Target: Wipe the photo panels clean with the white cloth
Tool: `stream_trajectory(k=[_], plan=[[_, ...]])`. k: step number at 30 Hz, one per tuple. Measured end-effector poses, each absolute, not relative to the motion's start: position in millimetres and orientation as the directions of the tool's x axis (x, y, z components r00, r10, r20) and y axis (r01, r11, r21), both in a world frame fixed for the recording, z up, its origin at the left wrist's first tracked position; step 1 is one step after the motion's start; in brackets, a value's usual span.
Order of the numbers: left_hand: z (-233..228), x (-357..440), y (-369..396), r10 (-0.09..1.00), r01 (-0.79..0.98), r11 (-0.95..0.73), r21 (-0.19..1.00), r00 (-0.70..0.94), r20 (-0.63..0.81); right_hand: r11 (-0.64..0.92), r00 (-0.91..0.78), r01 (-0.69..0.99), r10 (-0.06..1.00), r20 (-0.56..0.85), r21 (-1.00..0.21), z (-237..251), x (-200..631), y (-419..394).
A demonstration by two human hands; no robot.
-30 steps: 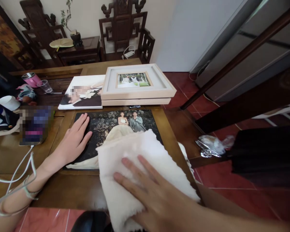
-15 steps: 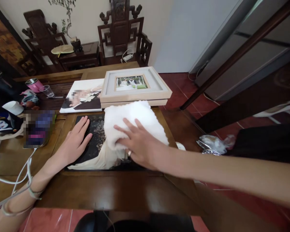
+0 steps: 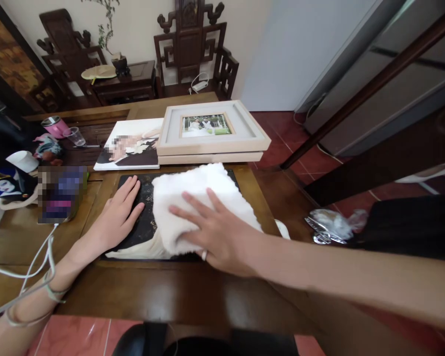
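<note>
A dark photo panel (image 3: 145, 232) showing a pale flowing dress lies flat on the wooden table. My left hand (image 3: 116, 215) rests on its left part, palm down with fingers stretched out. Over the panel's right and middle part is a white fluffy cloth (image 3: 203, 198), which hides much of the picture. My right hand (image 3: 218, 230), wearing a ring, presses down on this cloth. Its upper fingers are spread across the top, while the cloth's near edge folds around the lower fingers, partly hiding them.
Behind the panel are stacked light wood frames (image 3: 215, 146) and a white-edged photo print (image 3: 128, 148). At left lie a phone (image 3: 61, 195) on a white cable (image 3: 40, 252), a pink mug (image 3: 55, 127) and a clear cup (image 3: 74, 137). The table's right edge borders the red-tiled floor.
My right hand has slid the white cloth toward me and slightly left, covering more of the dress and baring the panel's far right corner. My left hand stays in place on the panel.
</note>
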State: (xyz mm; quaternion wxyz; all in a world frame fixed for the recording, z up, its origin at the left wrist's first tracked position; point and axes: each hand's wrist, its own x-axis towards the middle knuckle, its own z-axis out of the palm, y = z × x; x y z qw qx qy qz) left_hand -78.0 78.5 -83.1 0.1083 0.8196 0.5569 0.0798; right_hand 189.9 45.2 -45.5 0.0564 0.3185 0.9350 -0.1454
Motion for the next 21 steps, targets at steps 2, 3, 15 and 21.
stream_trajectory(k=[2, 3, 15, 21], plan=[[-83, -78, 78, 0.932, 0.897, -0.351, 0.27, 0.363, 0.005, 0.755, -0.779, 0.627, 0.608, -0.152, -0.191, -50, 191, 64], [-82, -77, 78, 0.933, 0.898, -0.347, 0.271, 0.36, 0.003, 0.758, -0.778, 0.628, 0.619, -0.11, -0.174, -54, 191, 71], [-84, -78, 80, 0.928, 0.895, -0.364, 0.259, 0.373, 0.013, 0.868, -0.795, 0.46, 0.497, 0.347, -0.189, -74, 186, -25], [-85, -77, 80, 0.927, 0.894, -0.367, 0.256, 0.375, 0.017, 0.826, -0.854, 0.499, 0.52, 0.013, -0.262, -60, 188, 15]])
